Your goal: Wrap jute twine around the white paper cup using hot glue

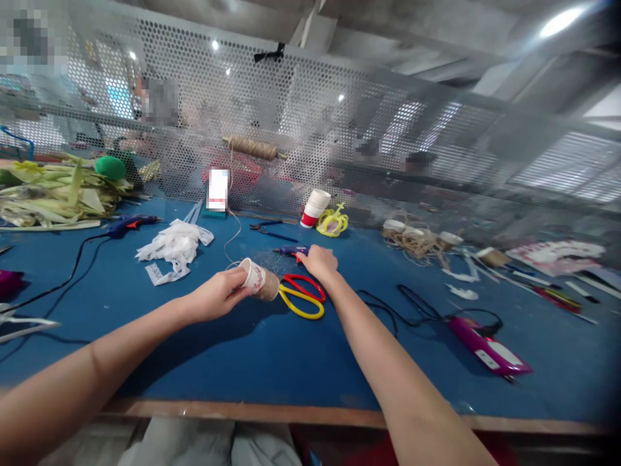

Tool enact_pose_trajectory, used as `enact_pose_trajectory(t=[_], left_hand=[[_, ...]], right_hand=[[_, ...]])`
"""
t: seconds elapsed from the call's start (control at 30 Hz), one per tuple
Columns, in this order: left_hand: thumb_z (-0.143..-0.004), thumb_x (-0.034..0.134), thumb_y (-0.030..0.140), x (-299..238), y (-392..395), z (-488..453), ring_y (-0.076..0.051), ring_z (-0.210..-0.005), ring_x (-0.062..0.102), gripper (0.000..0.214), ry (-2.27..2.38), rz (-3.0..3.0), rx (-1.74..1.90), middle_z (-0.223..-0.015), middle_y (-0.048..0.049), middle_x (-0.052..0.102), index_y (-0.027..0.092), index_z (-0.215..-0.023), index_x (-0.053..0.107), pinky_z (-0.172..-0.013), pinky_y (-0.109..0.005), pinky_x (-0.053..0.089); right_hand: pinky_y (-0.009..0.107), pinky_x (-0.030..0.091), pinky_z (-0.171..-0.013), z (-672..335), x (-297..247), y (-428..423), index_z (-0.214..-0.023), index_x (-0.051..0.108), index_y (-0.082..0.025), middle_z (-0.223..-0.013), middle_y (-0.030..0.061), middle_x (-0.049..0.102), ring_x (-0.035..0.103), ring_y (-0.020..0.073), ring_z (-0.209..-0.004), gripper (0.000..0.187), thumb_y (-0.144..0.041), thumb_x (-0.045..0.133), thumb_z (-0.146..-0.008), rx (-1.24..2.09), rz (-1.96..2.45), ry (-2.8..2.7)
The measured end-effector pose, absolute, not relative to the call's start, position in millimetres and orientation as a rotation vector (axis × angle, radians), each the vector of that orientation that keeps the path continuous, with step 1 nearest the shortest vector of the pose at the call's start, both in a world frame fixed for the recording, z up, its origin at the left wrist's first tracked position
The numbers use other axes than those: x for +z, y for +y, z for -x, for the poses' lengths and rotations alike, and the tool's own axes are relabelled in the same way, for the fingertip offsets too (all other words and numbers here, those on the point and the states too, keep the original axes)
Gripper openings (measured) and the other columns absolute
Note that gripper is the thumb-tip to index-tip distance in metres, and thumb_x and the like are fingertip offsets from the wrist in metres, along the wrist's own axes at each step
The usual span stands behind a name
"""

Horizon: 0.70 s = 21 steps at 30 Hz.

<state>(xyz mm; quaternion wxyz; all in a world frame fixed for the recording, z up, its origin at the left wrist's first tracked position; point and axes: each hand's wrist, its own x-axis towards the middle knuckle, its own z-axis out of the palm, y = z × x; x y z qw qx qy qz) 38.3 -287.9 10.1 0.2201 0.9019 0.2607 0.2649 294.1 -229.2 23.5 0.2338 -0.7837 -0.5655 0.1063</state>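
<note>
A white paper cup (254,277) with a red print is gripped in my left hand (224,295); it is tilted sideways, and brown twine (270,287) wraps its lower end. One strand runs from the cup back toward the twine spool (253,148). My right hand (320,260) is closed around a blue glue gun (292,250) on the table, its nozzle pointing left. Between the hands lies a pair of scissors with one yellow handle (303,312) and one red handle (310,282); the cup hides part of it.
A purple power strip (490,348) with black cables lies right. Crumpled white strips (169,247), another glue gun (130,224) and corn husks (58,194) are left. Pliers (272,232), stacked cups (315,208), a yellow crown-shaped piece (332,222) and a lit phone (218,189) stand near the mesh panel (291,129).
</note>
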Motion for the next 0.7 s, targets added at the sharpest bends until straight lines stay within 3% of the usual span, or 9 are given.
enact_pose_trajectory(t=[0.07,0.13,0.17,0.2,0.33,0.47,0.7], left_hand=[[-0.088,0.036,0.027,11,-290,-39,-0.021,-0.075,0.051,0.022,0.684,-2.487,0.723,-0.079,-0.0107,0.056,0.016,-0.076,0.051,-0.071,-0.034,0.044],[-0.087,0.036,0.025,10,-293,-40,-0.022,-0.076,0.052,0.02,0.639,-2.473,0.701,-0.082,-0.0118,0.057,0.017,-0.075,0.05,-0.071,-0.035,0.044],[-0.087,0.037,0.025,10,-294,-40,-0.022,-0.076,0.052,0.02,0.619,-2.467,0.688,-0.082,-0.0119,0.057,0.018,-0.075,0.05,-0.071,-0.035,0.044],[-0.087,0.037,0.024,9,-296,-41,-0.021,-0.076,0.052,0.019,0.602,-2.463,0.675,-0.083,-0.0117,0.058,0.018,-0.074,0.05,-0.072,-0.035,0.044],[-0.087,0.04,0.024,10,-301,-42,-0.019,-0.079,0.053,0.017,0.554,-2.479,0.621,-0.087,-0.0104,0.06,0.017,-0.074,0.049,-0.074,-0.032,0.044],[-0.089,0.037,0.028,16,-304,-41,-0.015,-0.075,0.051,0.024,0.512,-2.493,0.591,-0.083,-0.0074,0.058,0.014,-0.075,0.051,-0.073,-0.028,0.044],[-0.087,0.04,0.034,16,-297,-39,-0.016,-0.078,0.052,0.028,0.598,-2.095,0.655,-0.087,-0.0055,0.059,0.01,-0.092,0.055,-0.075,-0.028,0.044]], right_hand=[[0.034,0.036,-0.094,-277,38,-240,-0.085,0.067,-0.013,-0.115,0.017,0.06,0.048,0.0264,-0.117,0.019,-0.03,0.06,-0.08,0.298,2.049,-1.684],[0.027,0.037,-0.094,-256,54,-253,-0.086,0.069,-0.019,-0.113,0.0066,0.063,0.052,0.0186,-0.112,0.023,-0.038,0.056,-0.083,0.44,1.888,-1.881],[0.023,0.038,-0.092,-247,62,-260,-0.086,0.07,-0.023,-0.11,0.0015,0.065,0.055,0.0142,-0.107,0.029,-0.042,0.048,-0.087,0.574,1.751,-2.011],[0.024,0.039,-0.091,-238,68,-266,-0.089,0.07,-0.021,-0.112,0.0022,0.064,0.056,0.0141,-0.106,0.037,-0.043,0.04,-0.09,0.847,1.508,-2.177],[0.027,0.042,-0.086,-218,77,-278,-0.082,0.068,-0.016,-0.105,0.0048,0.066,0.057,0.017,-0.101,0.023,-0.037,0.061,-0.077,1.321,1.169,-2.308],[0.027,0.042,-0.08,-218,66,-281,-0.065,0.062,-0.015,-0.093,0.0054,0.067,0.059,0.0157,-0.091,0.01,-0.022,0.068,-0.066,1.468,1.193,-1.918],[0.026,0.04,-0.069,-234,65,-300,-0.068,0.06,-0.019,-0.071,-0.0019,0.062,0.053,0.0094,-0.066,0.016,-0.029,0.072,-0.063,1.222,1.064,-1.386]])
